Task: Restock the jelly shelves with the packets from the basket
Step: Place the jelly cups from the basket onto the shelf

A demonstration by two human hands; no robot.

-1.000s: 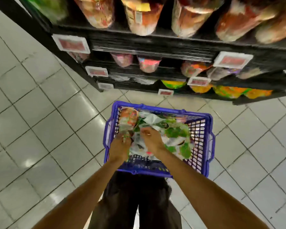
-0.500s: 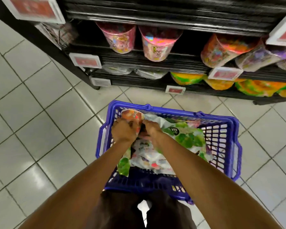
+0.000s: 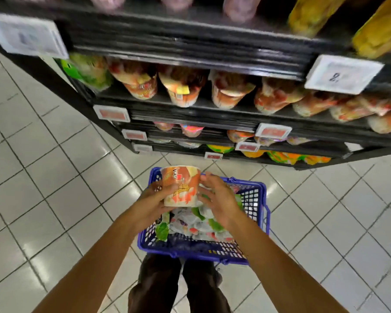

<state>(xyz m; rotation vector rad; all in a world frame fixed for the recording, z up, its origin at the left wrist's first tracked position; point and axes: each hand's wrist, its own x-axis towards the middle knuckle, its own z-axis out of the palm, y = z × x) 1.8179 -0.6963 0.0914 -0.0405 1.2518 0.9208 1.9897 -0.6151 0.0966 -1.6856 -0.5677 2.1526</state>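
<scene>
An orange and cream jelly packet [image 3: 181, 185] is held above the blue basket [image 3: 259, 197], which stands on the floor by my feet. My left hand [image 3: 152, 203] grips the packet's left side and bottom. My right hand [image 3: 219, 196] rests against its right side with fingers spread. More packets [image 3: 196, 224], white with green and red print, lie in the basket. The black shelf [image 3: 190, 114] straight ahead carries a row of matching orange packets [image 3: 181, 86].
Lower shelves hold pink, orange and green packets [image 3: 282, 155]. Price tags [image 3: 342, 73] hang on the shelf edges. Yellow packets [image 3: 312, 14] lie on the top shelf at the right. White floor tiles [image 3: 54, 177] spread to the left and right of the basket.
Both hands have lifted the orange packet up out of the basket. The view has tilted up, so higher shelves now show.
</scene>
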